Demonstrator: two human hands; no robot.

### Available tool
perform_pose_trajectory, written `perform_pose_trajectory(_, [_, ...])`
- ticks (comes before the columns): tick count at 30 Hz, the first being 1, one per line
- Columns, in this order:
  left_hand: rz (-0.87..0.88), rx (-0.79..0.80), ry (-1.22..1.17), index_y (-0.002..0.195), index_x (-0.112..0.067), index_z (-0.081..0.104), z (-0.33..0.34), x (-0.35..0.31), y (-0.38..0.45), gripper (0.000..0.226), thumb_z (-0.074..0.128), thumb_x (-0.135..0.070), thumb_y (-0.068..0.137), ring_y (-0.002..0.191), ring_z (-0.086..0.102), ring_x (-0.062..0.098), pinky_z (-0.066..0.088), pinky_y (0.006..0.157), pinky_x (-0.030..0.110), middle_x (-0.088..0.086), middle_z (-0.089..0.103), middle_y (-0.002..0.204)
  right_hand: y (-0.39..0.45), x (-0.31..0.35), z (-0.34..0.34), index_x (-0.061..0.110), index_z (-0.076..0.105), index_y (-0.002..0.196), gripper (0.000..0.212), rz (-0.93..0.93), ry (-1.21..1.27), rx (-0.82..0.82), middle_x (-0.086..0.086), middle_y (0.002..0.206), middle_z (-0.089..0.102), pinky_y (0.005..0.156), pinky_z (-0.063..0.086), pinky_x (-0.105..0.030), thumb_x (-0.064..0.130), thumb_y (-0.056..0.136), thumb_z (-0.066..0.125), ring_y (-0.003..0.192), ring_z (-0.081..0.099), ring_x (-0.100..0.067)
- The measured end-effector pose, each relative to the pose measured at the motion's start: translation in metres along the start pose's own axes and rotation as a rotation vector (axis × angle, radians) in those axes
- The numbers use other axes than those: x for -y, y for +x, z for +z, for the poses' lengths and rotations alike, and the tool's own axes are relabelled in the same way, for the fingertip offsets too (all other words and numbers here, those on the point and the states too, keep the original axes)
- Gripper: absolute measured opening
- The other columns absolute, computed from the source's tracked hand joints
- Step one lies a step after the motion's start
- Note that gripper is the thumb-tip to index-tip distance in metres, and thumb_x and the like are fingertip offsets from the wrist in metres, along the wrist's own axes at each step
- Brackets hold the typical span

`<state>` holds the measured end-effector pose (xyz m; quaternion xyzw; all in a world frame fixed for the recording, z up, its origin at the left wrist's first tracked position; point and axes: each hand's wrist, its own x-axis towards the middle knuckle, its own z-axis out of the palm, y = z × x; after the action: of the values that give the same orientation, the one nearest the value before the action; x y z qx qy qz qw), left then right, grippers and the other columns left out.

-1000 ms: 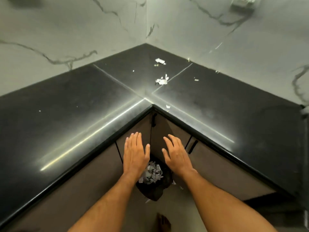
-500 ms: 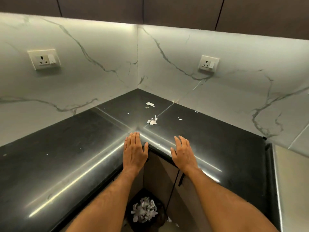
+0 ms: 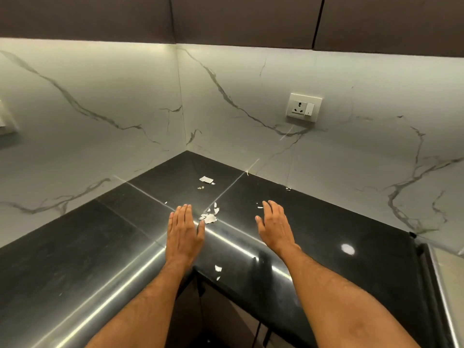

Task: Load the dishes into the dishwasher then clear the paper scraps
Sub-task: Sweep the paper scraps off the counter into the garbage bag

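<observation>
White paper scraps lie on the black corner countertop. A small heap of scraps sits between my two hands, a larger torn piece lies farther back near the corner, and a small scrap rests near the inner front edge. My left hand hovers flat over the counter with straight fingers, its thumb just left of the heap. My right hand is stretched out flat to the right of the heap, next to a few tiny bits. Neither hand holds anything. No dishes or dishwasher are in view.
Marble-patterned walls meet behind the counter, with a wall socket on the right wall. Dark upper cabinets hang overhead. Dark lower cabinet doors sit under the inner corner. A steel surface edge shows at the far right.
Both hands rose from over the waste bin below the counter edge and reached forward over the countertop to either side of the scrap heap. The view tilted up; the bin is out of sight.
</observation>
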<state>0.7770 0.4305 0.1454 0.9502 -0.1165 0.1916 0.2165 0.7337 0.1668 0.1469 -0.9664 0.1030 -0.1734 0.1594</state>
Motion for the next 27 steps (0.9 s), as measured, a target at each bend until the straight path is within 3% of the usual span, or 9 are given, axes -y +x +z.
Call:
perform_pose_trajectory(9, [-0.039, 0.022, 0.007, 0.150, -0.002, 0.038, 0.075, -0.017, 0.101, 0.062, 0.053, -0.036, 0.100, 0.148, 0.031, 0.029, 0.015, 0.125, 0.042, 0.016, 0.041, 0.154, 0.115, -0.078, 0.030, 0.006, 0.031, 0.155, 0.061, 0.075, -0.035, 0.082, -0.015, 0.158, 0.032, 0.122, 0.025, -0.037, 0.037, 0.105, 0.047, 0.147, 0.028, -0.028])
perform_pose_trajectory(22, [0.005, 0.119, 0.060, 0.154, -0.005, 0.030, 0.143, 0.006, 0.192, 0.065, 0.046, -0.041, 0.103, 0.151, 0.023, 0.025, 0.007, 0.125, 0.038, 0.014, 0.034, 0.159, 0.220, -0.147, 0.081, 0.002, 0.050, 0.135, 0.050, 0.341, -0.075, 0.130, -0.019, 0.136, 0.047, 0.109, 0.042, -0.043, 0.041, 0.104, 0.047, 0.125, 0.046, -0.033])
perform_pose_trajectory(27, [0.024, 0.128, 0.043, 0.151, -0.005, 0.035, 0.165, 0.021, 0.225, 0.061, 0.048, -0.039, 0.102, 0.148, 0.030, 0.025, 0.016, 0.126, 0.043, 0.012, 0.040, 0.155, 0.238, -0.147, 0.120, -0.004, 0.050, 0.135, 0.055, 0.412, -0.041, 0.130, -0.025, 0.138, 0.045, 0.115, 0.032, -0.047, 0.042, 0.105, 0.044, 0.129, 0.040, -0.039])
